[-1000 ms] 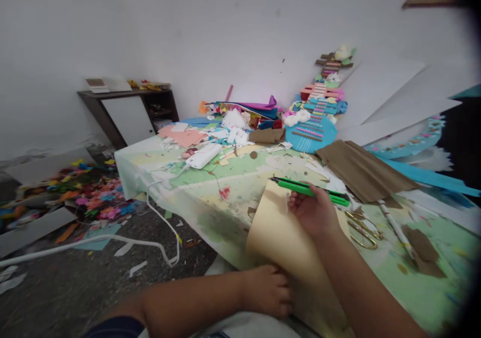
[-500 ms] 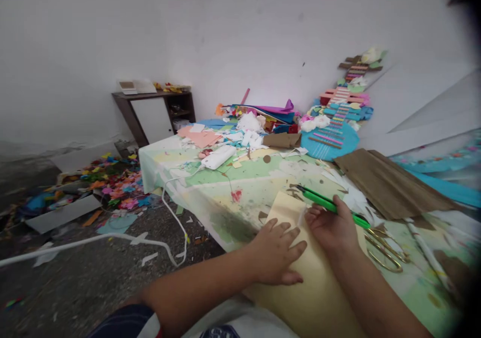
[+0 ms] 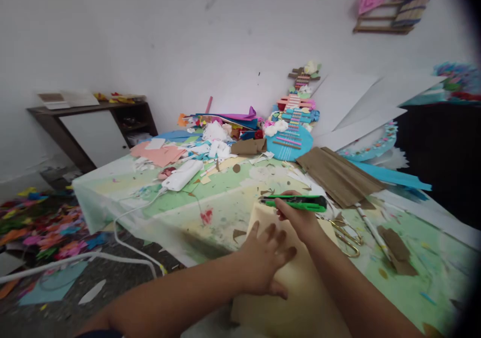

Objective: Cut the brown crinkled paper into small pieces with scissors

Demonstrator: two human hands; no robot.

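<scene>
A cream sheet of paper lies on the near part of the table, hanging over its front edge. My left hand presses flat on the sheet with its fingers spread. My right hand is closed around a green utility knife, held level just above the sheet's far edge.
Gold scissors lie right of the sheet. Brown corrugated card, a blue paper guitar, a white glue gun with its cord, and coloured paper scraps crowd the table. A dark shelf stands at the left wall.
My left hand slid forward from the sheet's near edge onto its middle and stays flat there. The knife turned from slanted to level, and the camera view shifted.
</scene>
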